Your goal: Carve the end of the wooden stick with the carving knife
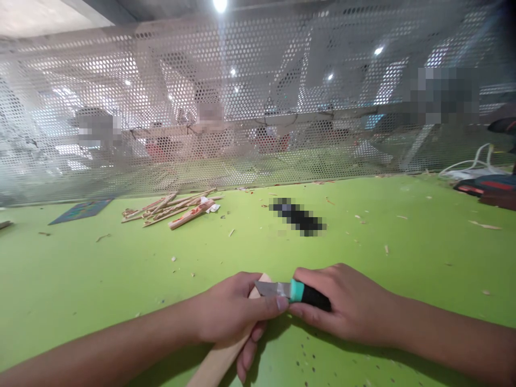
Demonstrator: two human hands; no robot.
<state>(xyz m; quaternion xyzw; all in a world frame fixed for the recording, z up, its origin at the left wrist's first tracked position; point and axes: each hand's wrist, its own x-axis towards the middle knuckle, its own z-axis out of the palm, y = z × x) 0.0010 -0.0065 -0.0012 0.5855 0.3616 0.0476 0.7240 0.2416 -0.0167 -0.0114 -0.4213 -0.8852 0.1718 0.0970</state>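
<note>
Blade of a utility knife lies across the far end of a pale wooden strip, between two bare hands over the near edge of a lime-green surface. The right hand has its grip closed around the black handle, thumb and forefinger beside the teal collar, with the blade pointing left. The left hand has its grip pinching the strip near its far end, thumb on top by the blade and fingers curled beneath. The strip slants toward the near edge, its lower end out of view; whether it touches the surface is not clear.

Toward the far edge, left of center, thin wooden sticks lie in a loose heap, a thicker piece with reddish marks at its right side. A dark flat sheet rests near the far left corner. Right of the heap sits a black item, obscured by pixelation. A white cord and a red-and-black object occupy the far right corner. Wood shavings dot the surface. Beyond the far edge stands a perforated screen, blurred shapes showing through.
</note>
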